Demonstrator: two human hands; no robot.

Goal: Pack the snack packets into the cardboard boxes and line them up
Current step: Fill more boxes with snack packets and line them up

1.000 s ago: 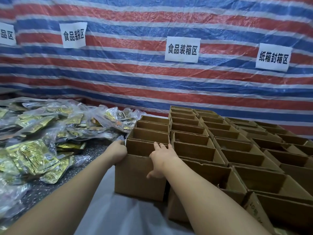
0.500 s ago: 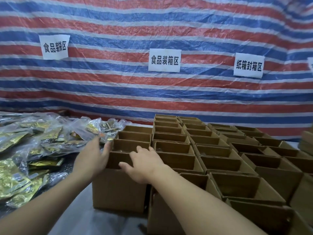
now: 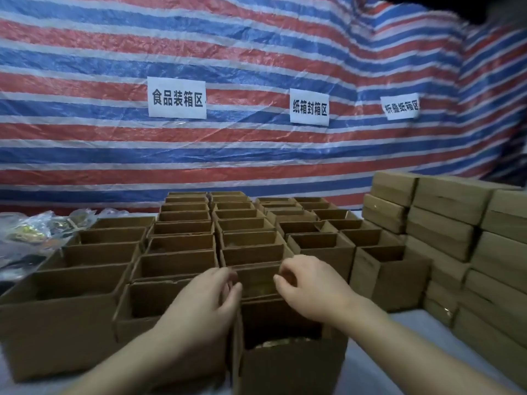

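Both hands point(image 3: 253, 292) off the left-column box, now over a box point(image 3: 258, 280) further right.

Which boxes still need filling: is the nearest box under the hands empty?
Not empty: gold packets glint inside the nearest box, which stands open-topped.

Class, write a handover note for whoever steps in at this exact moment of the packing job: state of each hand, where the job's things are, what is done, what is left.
Left hand: fingers loosely curled over the open boxes, grip empty as far as the view shows.
Right hand: the same, hovering over the nearest open box.
Snack packets: piled at far left beside the box rows.
Open cardboard boxes: lined up in rows; something gold shows low in the nearest one, while most look empty.
Closed boxes: stacked at right.
Done: boxes aligned.
Left: fill most boxes with packets.
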